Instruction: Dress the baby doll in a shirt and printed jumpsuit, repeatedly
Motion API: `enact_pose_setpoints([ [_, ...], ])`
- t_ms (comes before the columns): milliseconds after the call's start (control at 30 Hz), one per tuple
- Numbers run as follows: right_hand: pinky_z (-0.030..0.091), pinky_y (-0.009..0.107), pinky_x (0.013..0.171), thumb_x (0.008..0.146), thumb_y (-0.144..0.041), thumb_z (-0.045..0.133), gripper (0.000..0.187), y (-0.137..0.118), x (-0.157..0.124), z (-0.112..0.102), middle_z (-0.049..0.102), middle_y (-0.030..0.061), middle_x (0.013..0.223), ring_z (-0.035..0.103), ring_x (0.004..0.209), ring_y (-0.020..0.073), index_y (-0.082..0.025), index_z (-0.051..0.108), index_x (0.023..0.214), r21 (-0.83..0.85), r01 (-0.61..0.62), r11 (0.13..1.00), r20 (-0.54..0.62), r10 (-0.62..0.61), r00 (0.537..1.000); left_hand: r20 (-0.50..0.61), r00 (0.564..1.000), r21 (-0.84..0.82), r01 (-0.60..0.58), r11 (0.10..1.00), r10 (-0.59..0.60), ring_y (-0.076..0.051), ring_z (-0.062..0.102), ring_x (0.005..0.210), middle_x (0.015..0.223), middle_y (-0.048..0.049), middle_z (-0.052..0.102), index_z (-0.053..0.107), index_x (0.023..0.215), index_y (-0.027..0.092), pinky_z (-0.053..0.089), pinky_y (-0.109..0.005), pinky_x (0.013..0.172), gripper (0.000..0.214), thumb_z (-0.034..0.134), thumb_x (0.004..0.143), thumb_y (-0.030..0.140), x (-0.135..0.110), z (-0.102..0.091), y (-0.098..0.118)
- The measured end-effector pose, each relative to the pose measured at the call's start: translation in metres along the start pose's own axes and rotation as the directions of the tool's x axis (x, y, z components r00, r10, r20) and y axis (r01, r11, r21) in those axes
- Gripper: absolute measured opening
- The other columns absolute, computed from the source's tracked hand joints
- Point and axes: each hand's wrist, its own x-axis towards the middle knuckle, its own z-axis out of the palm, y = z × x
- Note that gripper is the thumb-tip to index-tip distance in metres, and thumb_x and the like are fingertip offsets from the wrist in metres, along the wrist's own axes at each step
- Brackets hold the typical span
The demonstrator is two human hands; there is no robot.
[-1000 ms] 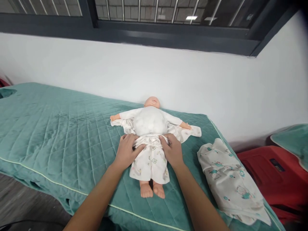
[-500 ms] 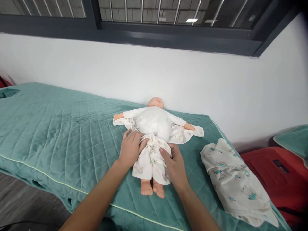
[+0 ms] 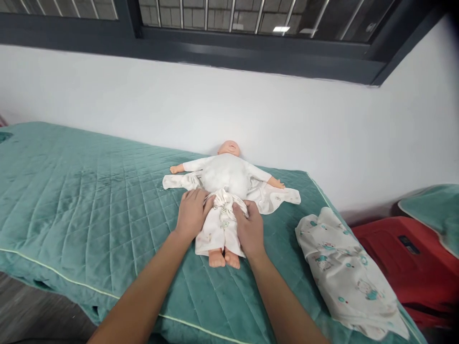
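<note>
A baby doll (image 3: 225, 169) with a white cloth body lies on its back, arms spread and head toward the wall. White printed baby trousers (image 3: 223, 231) cover its hips and legs, with the bare feet (image 3: 217, 258) showing below the cuffs. My left hand (image 3: 192, 211) grips the bunched waistband on one side, fingertips partly hidden in the cloth. On the other side, my right hand (image 3: 250, 226) pinches the waistband, thumb on top. An opened white baby shirt (image 3: 267, 196) is spread beneath the doll's torso, its sleeves lying out to both sides.
The doll lies on a green quilted bed cover (image 3: 107, 205) against a white wall. Folded printed cloth (image 3: 346, 272) lies at the right edge of the bed. Beyond that edge is a red chair-like object (image 3: 390, 243). A dark-framed barred window (image 3: 251, 38) is above.
Both hands have shifted up toward the doll's waist with the trousers' waistband, the right hand more so. The doll's legs and feet have moved up too, and the view has shifted slightly.
</note>
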Motion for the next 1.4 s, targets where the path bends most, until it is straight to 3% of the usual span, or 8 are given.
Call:
enact_pose_setpoints([
  [267,0.042,0.027,0.069,0.085,-0.047,0.059,0.027,0.0,0.003,-0.004,0.061,-0.0022,0.073,0.054,0.072,0.0165,-0.021,0.06,0.08,-0.016,0.005,1.0,0.008,-0.005,1.0,0.019,0.995,-0.219,0.096,0.971,-0.094,-0.022,0.056,0.083,0.084,-0.0044,0.062,0.058,0.09,0.022,0.042,-0.036,0.077,0.023,0.048,0.094,0.042,-0.061,-0.019,0.01],
  [400,0.04,0.027,0.067,0.086,-0.048,0.058,0.028,-0.001,-0.006,-0.013,0.058,-0.0029,0.071,0.052,0.07,0.0161,-0.021,0.058,0.079,-0.036,0.019,0.999,0.042,-0.018,0.999,0.062,0.996,-0.253,0.082,0.964,-0.068,-0.023,0.056,0.091,0.094,-0.0053,0.063,0.058,0.1,0.022,0.042,-0.038,0.081,0.022,0.05,0.093,0.042,-0.061,-0.021,0.009],
  [600,0.038,0.028,0.059,0.088,-0.054,0.053,0.033,-0.004,-0.054,-0.036,0.052,-0.0041,0.066,0.046,0.061,0.0151,-0.021,0.056,0.084,-0.09,-0.091,0.992,0.144,0.103,0.984,0.096,0.994,-0.288,0.084,0.954,-0.058,-0.023,0.054,0.094,0.096,-0.0046,0.064,0.058,0.101,0.021,0.04,-0.037,0.084,0.016,0.049,0.092,0.031,-0.058,-0.021,0.009],
  [733,0.045,0.033,0.077,0.089,-0.048,0.055,0.031,-0.008,-0.07,-0.044,0.062,0.0009,0.09,0.056,0.082,0.0192,-0.021,0.057,0.104,-0.101,-0.034,0.994,0.263,0.06,0.963,0.102,0.987,-0.411,0.158,0.898,-0.127,-0.021,0.055,0.095,0.097,-0.0044,0.062,0.059,0.099,0.02,0.041,-0.034,0.086,0.016,0.052,0.088,0.027,-0.058,-0.025,0.01],
  [833,0.043,0.039,0.095,0.082,-0.042,0.065,0.047,-0.012,-0.07,-0.051,0.06,0.0051,0.116,0.055,0.108,0.0239,-0.022,0.052,0.123,-0.115,0.031,0.993,0.383,0.015,0.924,0.214,0.955,-0.531,0.289,0.797,-0.204,-0.019,0.056,0.093,0.099,-0.0036,0.06,0.059,0.099,0.019,0.042,-0.032,0.085,0.017,0.054,0.087,0.03,-0.062,-0.033,0.011],
  [1000,0.04,0.044,0.101,0.079,-0.041,0.069,0.054,-0.015,-0.067,-0.059,0.056,0.0054,0.119,0.05,0.113,0.0263,-0.023,0.051,0.126,-0.163,0.11,0.98,0.505,-0.013,0.863,0.406,0.903,-0.567,0.371,0.736,-0.142,-0.019,0.055,0.092,0.101,-0.0038,0.058,0.058,0.104,0.02,0.043,-0.032,0.084,0.025,0.054,0.089,0.04,-0.087,-0.054,0.014],
  [1200,0.038,0.05,0.104,0.076,-0.046,0.071,0.062,-0.017,-0.066,-0.062,0.054,0.0077,0.123,0.049,0.117,0.0298,-0.022,0.049,0.129,-0.139,0.102,0.985,0.533,-0.013,0.846,0.333,0.943,-0.49,0.166,0.856,0.008,-0.03,0.041,0.128,0.135,-0.0115,0.045,0.04,0.137,0.025,0.036,-0.045,0.107,0.083,0.081,0.067,0.045,-0.12,-0.057,0.02],
  [1400,0.038,0.05,0.104,0.056,-0.049,0.086,0.089,-0.026,-0.071,-0.071,0.054,0.0073,0.126,0.048,0.118,0.0333,-0.026,0.046,0.133,-0.193,0.208,0.959,0.588,-0.056,0.807,0.245,0.969,-0.318,0.043,0.947,0.039,-0.029,0.039,0.13,0.135,-0.0096,0.046,0.037,0.137,0.027,0.037,-0.047,0.107,0.068,0.071,0.077,0.032,-0.126,-0.055,0.029],
])
